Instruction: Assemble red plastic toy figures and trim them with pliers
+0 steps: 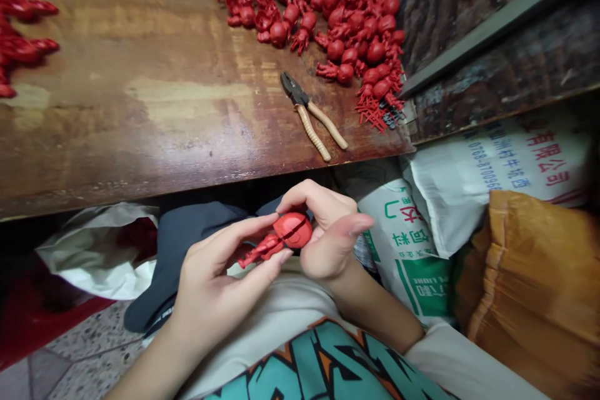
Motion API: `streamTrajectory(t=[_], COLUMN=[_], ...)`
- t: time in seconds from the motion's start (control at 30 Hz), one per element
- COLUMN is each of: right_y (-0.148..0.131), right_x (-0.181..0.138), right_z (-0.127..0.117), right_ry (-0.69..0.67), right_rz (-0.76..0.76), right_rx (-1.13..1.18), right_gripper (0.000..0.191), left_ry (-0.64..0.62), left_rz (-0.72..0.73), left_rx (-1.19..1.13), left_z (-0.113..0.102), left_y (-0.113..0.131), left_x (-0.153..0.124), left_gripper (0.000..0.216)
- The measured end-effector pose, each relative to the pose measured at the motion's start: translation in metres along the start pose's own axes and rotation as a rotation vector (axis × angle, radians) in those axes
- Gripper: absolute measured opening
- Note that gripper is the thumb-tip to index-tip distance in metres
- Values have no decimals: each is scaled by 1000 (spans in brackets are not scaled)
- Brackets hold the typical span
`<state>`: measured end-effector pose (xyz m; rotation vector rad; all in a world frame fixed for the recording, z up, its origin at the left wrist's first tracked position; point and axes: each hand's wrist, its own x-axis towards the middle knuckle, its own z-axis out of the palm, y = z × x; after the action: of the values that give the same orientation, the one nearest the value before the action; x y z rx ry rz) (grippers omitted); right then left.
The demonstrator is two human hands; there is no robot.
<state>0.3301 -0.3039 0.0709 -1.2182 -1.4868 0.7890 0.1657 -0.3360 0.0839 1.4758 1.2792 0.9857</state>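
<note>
One red toy (281,239) sits pinched between our left hand (213,281) and right hand (328,234); one pair of pliers (312,114) and a heap of toys (319,6) lie on the table (140,119).

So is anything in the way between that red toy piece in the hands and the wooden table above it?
Nothing visible. The left hand and right hand hold the red toy piece below the table edge, with open space between; the pliers lie farther back.

A pair of pliers (310,114) lies on the wooden tabletop (140,112) just beside a heap of red plastic parts (319,6) (tan handles toward the edge); printed sacks (469,187) are stacked below.
</note>
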Motion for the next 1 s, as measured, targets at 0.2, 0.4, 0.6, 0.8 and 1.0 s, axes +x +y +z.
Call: streamTrajectory(t=[0.2,0.4,0.6,0.8,1.0], right_y=[-3,-8,-16,-14,-19], right_x=[3,1,6,7,7], right_z=[-2,1,-4,-6,-13], right_ry=[4,-8,-23,1,-101], right_rz=[46,72,79,1,93], right_rx=[-2,10,86,72,53], right_gripper=[81,86,74,64,80], left_ry=[1,50,57,51,28], left_rz=[59,433,446,446,363], left_rx=[18,211,179,163,97], left_z=[2,-1,1,6,4], left_y=[-3,-7,-2,0,3], left_x=[2,3,6,9,11], left_gripper=[38,29,30,24,21])
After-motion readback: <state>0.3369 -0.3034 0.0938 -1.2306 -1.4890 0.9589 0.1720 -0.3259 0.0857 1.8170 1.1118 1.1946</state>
